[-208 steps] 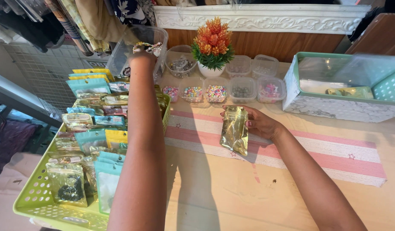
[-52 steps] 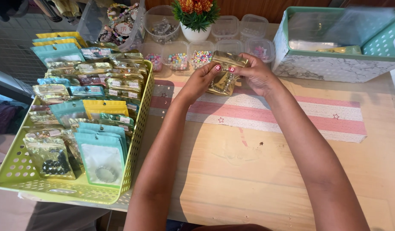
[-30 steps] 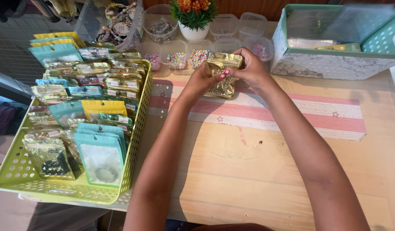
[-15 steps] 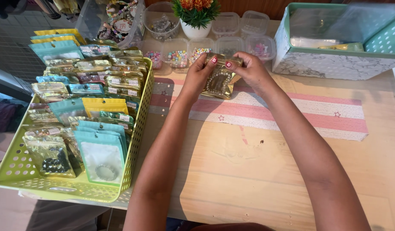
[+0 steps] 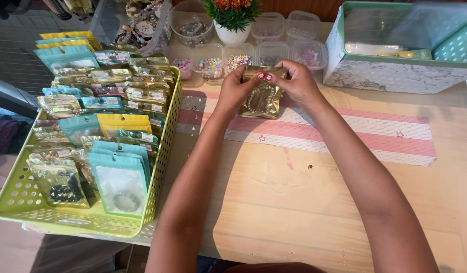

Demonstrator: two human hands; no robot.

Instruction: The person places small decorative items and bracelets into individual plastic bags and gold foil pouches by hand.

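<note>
Over the pink-striped mat (image 5: 345, 132), your left hand (image 5: 237, 90) and right hand (image 5: 294, 82) both pinch the top edge of a gold zip pouch (image 5: 263, 97), fingers clamped on it, clear window facing you. Left: lime basket (image 5: 162, 151) packed with rows of gold, teal and yellow pouches. Behind: clear bead tubs (image 5: 238, 53), teal-rimmed marble-print box (image 5: 390, 76).
</note>
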